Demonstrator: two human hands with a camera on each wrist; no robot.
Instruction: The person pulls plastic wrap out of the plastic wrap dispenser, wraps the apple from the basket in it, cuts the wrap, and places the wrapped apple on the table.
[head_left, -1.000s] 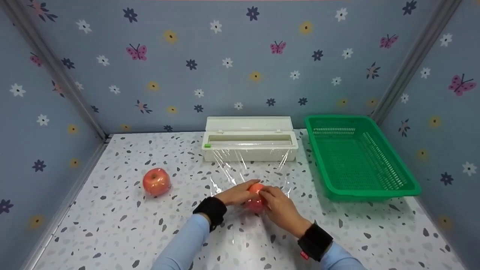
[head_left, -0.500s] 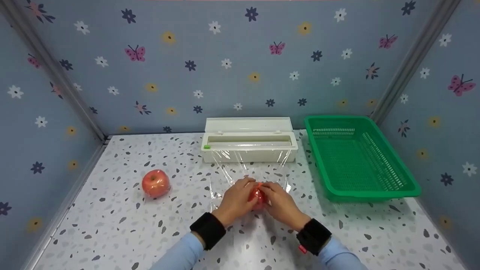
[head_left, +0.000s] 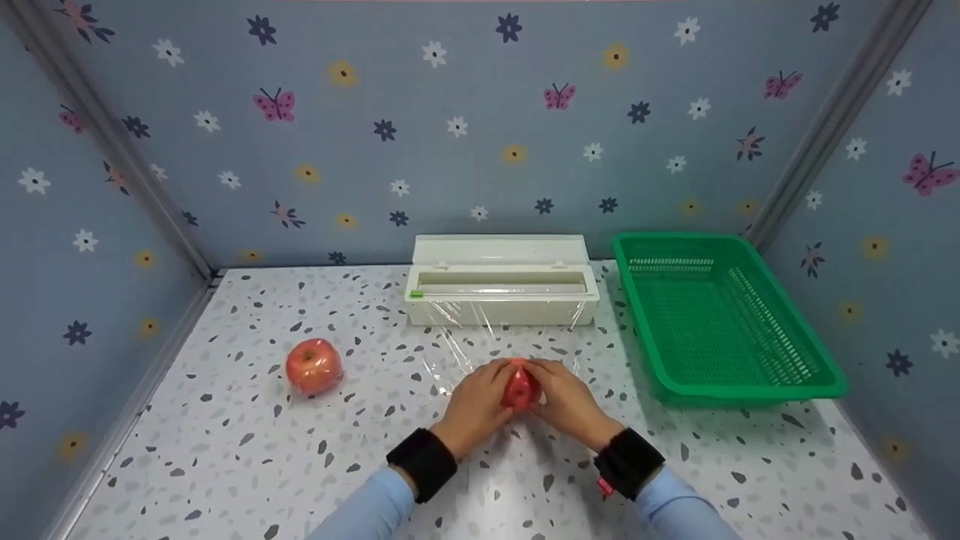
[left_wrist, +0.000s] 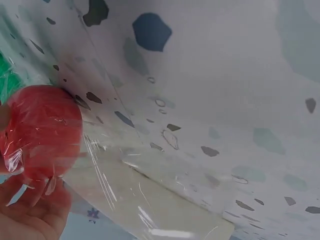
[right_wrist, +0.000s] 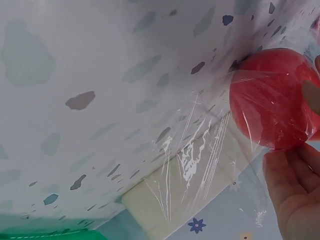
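Note:
Both hands hold one red apple (head_left: 520, 390) low on the table, in front of the film box. My left hand (head_left: 475, 401) curls round its left side and my right hand (head_left: 568, 400) round its right side. Clear cling film (right_wrist: 192, 155) covers the apple in both wrist views and stretches from it back to the white dispenser box (head_left: 502, 311). The box lies with its lid up, and a roll shows inside. In the left wrist view, fingertips press the film against the apple (left_wrist: 47, 130). Part of the apple is hidden by the hands.
Another apple (head_left: 313, 366), shiny as if wrapped, sits to the left on the speckled table (head_left: 247, 465). A green plastic basket (head_left: 649, 360) stands at the right. A flowered blue wall (head_left: 450, 97) rises behind the box.
My left hand has shifted from lying across the apple's top to holding its left side. The apple has turned slightly between the hands, and the right hand has moved slightly round its side.

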